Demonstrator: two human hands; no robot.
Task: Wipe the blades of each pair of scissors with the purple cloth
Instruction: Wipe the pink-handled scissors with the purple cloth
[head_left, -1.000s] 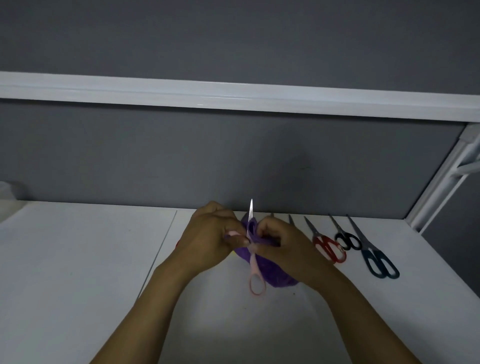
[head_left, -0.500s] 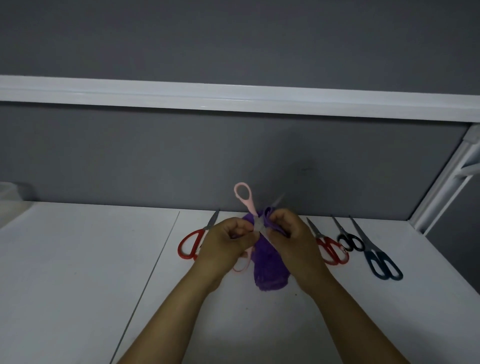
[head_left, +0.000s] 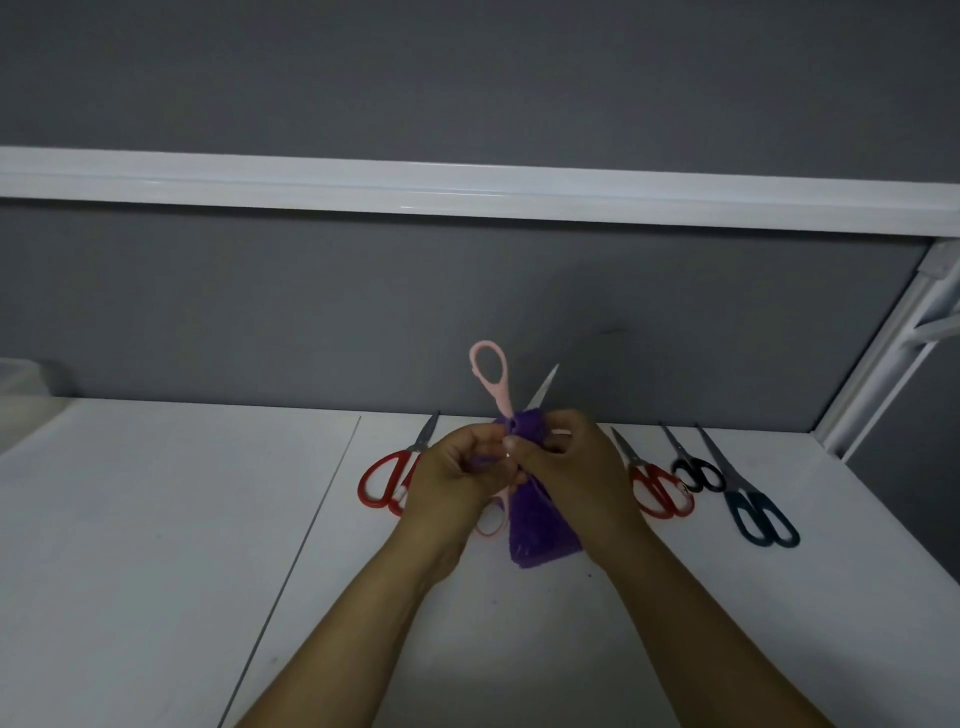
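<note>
Both hands meet above the white table. My left hand grips the pink scissors, which are spread wide: one pink loop sticks up, the other hangs below the hand, and one bare blade tip points up to the right. My right hand pinches the purple cloth around the scissors near the pivot; the rest of the cloth hangs down to the table. The other blade is hidden by cloth and fingers.
Red scissors lie left of my hands. To the right lie another red pair, a small black pair and a dark teal pair. A grey partition with a white rail stands behind.
The pink scissors were flipped, so a handle loop now points up where a blade did. Since half a second ago the hands have stayed close together with the cloth bunched higher near the pivot.
</note>
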